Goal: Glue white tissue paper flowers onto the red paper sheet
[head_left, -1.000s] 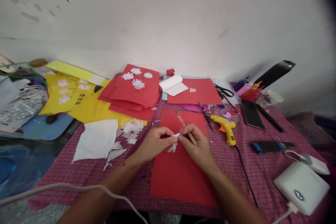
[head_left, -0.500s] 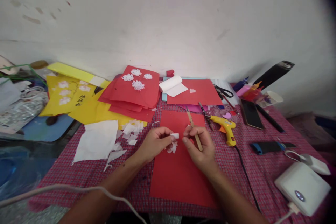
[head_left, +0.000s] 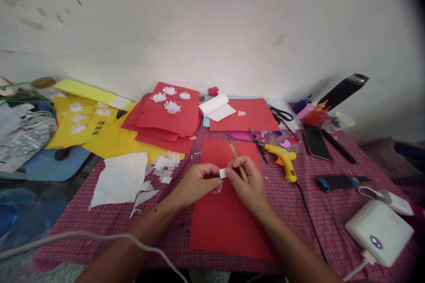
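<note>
Between my two hands is a small white paper piece (head_left: 223, 173), pinched by the fingertips on both sides. My left hand (head_left: 199, 182) is closed on its left edge, above a red sheet (head_left: 229, 225). My right hand (head_left: 248, 183) pinches the paper with thumb and finger and also holds a thin wooden stick (head_left: 236, 155), slanting up to the left. Bits of white paper (head_left: 219, 189) show just under my left fingertips. Left of my hands are a large white tissue sheet (head_left: 119, 179) and several small white scraps (head_left: 164, 163).
Red sheets with white paper flowers (head_left: 172, 107) lie behind, left of a white roll (head_left: 214, 106). On the right are a yellow glue gun (head_left: 283, 159), a phone (head_left: 316, 142), a black bottle (head_left: 345, 90) and a white power box (head_left: 378, 232). A white cable (head_left: 99, 235) crosses the front left.
My right hand has moved left to meet my left hand and now touches the white piece too. The stick has shifted left with it. The view has moved slightly.
</note>
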{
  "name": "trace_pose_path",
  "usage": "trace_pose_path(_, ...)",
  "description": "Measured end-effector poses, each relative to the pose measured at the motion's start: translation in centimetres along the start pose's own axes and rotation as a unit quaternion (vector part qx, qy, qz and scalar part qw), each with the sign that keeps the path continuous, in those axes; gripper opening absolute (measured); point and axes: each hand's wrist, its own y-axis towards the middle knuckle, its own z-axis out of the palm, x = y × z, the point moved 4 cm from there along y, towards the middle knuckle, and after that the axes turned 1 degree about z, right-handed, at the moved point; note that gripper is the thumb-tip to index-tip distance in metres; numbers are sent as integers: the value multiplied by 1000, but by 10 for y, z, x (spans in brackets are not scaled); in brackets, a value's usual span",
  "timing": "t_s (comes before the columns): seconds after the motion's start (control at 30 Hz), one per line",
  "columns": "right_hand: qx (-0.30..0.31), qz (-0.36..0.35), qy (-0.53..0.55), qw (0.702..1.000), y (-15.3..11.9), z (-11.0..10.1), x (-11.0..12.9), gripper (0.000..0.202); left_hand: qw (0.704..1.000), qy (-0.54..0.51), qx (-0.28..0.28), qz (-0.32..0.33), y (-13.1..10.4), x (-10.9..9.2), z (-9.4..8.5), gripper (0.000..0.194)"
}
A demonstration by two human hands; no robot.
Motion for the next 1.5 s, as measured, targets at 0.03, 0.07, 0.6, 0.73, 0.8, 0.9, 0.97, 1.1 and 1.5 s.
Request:
trace_pose_path(0.03, 1, 1, 0, 1000, 0, 0, 0, 17, 1000, 2, 0, -1, 0, 0, 0, 5)
trace_pose_path(0.07, 2, 1, -3, 1000, 0, 1, 0, 17, 1000, 2, 1, -2, 0, 0, 0, 6)
trace_pose_path(0.6, 64, -145, -109, 981, -7, 5, 10, 18, 1000, -19, -12, 10, -1, -2, -2, 26)
trace_pose_path(0.73, 78, -131, -78, 985, -7, 4, 10, 18, 1000, -7, -13, 23, -2, -3, -4, 25)
trace_pose_path(0.8, 81, -122, -69, 987, -7, 4, 9, 18, 999, 0, -16, 28, -2, -3, -5, 24)
trace_pose_path(0.9, 77, -121, -71, 987, -7, 3, 9, 18, 999, 4, -21, 29, -2, -3, -6, 23)
trace_pose_path(0.97, 70, -123, -81, 987, -7, 3, 8, 18, 999, 6, -25, 26, -2, -3, -6, 24)
trace_pose_path(1.1, 66, -130, -98, 984, -7, 4, 8, 18, 999, 10, -30, 24, -2, -2, -7, 24)
trace_pose_path(1.5, 83, -110, -61, 989, -8, 5, 7, 18, 996, 24, -66, 49, -3, -5, -8, 17)
